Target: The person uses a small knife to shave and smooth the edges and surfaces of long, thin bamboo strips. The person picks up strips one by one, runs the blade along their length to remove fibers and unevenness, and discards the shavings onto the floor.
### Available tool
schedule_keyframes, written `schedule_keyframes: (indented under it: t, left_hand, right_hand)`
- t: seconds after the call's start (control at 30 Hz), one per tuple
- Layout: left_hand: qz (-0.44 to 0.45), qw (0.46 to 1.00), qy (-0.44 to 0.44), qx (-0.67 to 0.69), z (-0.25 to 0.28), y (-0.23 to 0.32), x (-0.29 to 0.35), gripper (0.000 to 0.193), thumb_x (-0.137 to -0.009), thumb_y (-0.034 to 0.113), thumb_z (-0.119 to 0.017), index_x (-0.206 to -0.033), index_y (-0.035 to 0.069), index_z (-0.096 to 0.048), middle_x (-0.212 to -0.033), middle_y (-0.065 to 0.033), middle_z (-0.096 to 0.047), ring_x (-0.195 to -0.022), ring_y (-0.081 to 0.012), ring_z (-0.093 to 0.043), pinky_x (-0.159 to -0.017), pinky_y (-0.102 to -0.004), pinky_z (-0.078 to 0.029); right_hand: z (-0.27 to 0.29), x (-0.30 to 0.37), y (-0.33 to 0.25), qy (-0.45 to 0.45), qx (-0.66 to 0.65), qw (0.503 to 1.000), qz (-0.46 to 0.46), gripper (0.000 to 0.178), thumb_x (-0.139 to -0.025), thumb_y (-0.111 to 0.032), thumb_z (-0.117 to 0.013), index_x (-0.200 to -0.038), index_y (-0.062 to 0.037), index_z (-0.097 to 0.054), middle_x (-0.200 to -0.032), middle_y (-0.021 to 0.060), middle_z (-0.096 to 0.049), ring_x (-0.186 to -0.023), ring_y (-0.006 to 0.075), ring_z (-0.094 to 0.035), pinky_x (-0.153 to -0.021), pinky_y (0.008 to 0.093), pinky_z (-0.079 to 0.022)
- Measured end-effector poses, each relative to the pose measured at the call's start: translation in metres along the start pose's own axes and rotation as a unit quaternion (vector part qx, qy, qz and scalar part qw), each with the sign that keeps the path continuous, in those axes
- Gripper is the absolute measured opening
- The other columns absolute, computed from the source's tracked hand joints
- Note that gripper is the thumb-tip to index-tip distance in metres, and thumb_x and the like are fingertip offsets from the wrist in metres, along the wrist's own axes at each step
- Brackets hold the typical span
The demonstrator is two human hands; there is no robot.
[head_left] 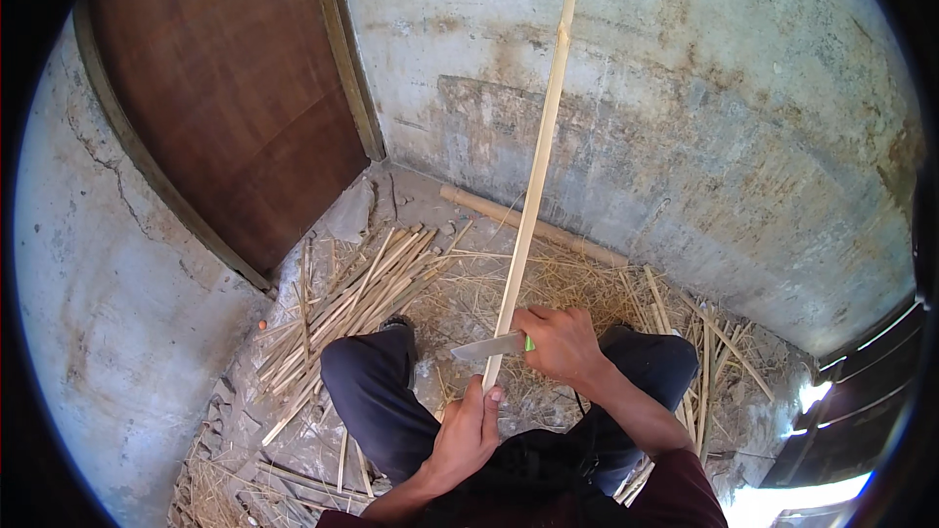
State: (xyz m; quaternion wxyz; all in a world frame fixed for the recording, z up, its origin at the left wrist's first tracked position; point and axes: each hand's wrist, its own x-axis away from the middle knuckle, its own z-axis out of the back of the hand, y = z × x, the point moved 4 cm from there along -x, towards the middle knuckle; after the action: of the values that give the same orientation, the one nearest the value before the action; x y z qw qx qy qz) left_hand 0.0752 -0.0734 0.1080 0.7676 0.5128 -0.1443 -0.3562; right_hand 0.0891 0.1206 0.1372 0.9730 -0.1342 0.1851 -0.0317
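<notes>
A long pale bamboo strip (534, 186) rises from my lap toward the top edge of the view, leaning slightly right. Near its lower end, my left hand (467, 433) is closed around it, thumb along the strip. My right hand (564, 342) grips a knife (486, 345) by its green handle, most of which the fingers hide. The blade points left and lies across the strip, just above my left hand. Whether the edge bites into the bamboo I cannot tell.
Split bamboo sticks (357, 288) lie piled left of my knees, with more sticks (706, 372) at right. A round bamboo pole (548, 231) rests along the stained wall (743, 137). Shavings litter the floor. A brown door (230, 88) stands at far left.
</notes>
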Motion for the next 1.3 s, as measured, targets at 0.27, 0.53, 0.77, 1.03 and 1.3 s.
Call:
schedule_keyframes:
  t: [0.27,0.53,0.77,1.03,1.3]
  left_hand:
    - [0.029,0.999,-0.015,0.006,0.003,-0.005,-0.002,0.026,-0.112,0.018,-0.054,-0.116,-0.007,-0.051,-0.061,-0.0258,-0.056,-0.056,-0.0490,-0.062,-0.052,-0.0540,-0.042]
    - [0.021,1.000,-0.003,0.014,0.012,-0.006,-0.003,0.021,-0.112,0.018,-0.053,-0.112,-0.004,-0.050,-0.062,-0.0268,-0.056,-0.059,-0.0517,-0.061,-0.053,-0.0553,-0.042]
    - [0.011,1.000,0.004,0.014,0.020,0.000,-0.009,0.020,-0.112,0.016,-0.054,-0.108,-0.003,-0.048,-0.061,-0.0259,-0.053,-0.058,-0.0511,-0.060,-0.052,-0.0537,-0.041]
    - [0.008,1.000,-0.008,0.027,0.020,0.001,-0.004,0.020,-0.112,0.016,-0.054,-0.106,-0.002,-0.049,-0.060,-0.0235,-0.051,-0.055,-0.0488,-0.059,-0.051,-0.0519,-0.041]
    - [0.008,0.999,-0.012,0.032,0.023,0.002,-0.007,0.020,-0.112,0.018,-0.054,-0.107,-0.002,-0.051,-0.064,-0.0226,-0.057,-0.061,-0.0484,-0.062,-0.055,-0.0517,-0.044]
  right_hand:
    - [-0.001,-0.019,0.017,0.042,-0.012,0.999,0.014,0.019,-0.074,-0.009,-0.073,-0.093,-0.0095,-0.068,-0.080,0.0080,-0.070,-0.067,0.0335,-0.071,-0.058,0.0484,-0.052]
    - [0.005,-0.038,0.020,0.055,0.020,0.998,0.027,0.021,-0.073,-0.010,-0.073,-0.093,-0.0093,-0.068,-0.077,0.0079,-0.069,-0.065,0.0331,-0.069,-0.056,0.0484,-0.051]
    - [0.008,-0.048,0.017,0.094,0.050,0.994,0.024,0.017,-0.080,-0.016,-0.076,-0.089,-0.0087,-0.064,-0.076,0.0083,-0.068,-0.063,0.0343,-0.070,-0.054,0.0474,-0.055]
    - [0.023,-0.064,0.048,0.187,0.015,0.982,-0.022,0.008,-0.078,-0.006,-0.068,-0.083,-0.0086,-0.062,-0.074,0.0123,-0.067,-0.065,0.0381,-0.068,-0.061,0.0503,-0.052]
    - [0.035,-0.066,0.051,0.170,0.001,0.985,-0.003,0.009,-0.076,-0.004,-0.067,-0.082,-0.0078,-0.062,-0.076,0.0131,-0.069,-0.069,0.0402,-0.069,-0.061,0.0491,-0.053]
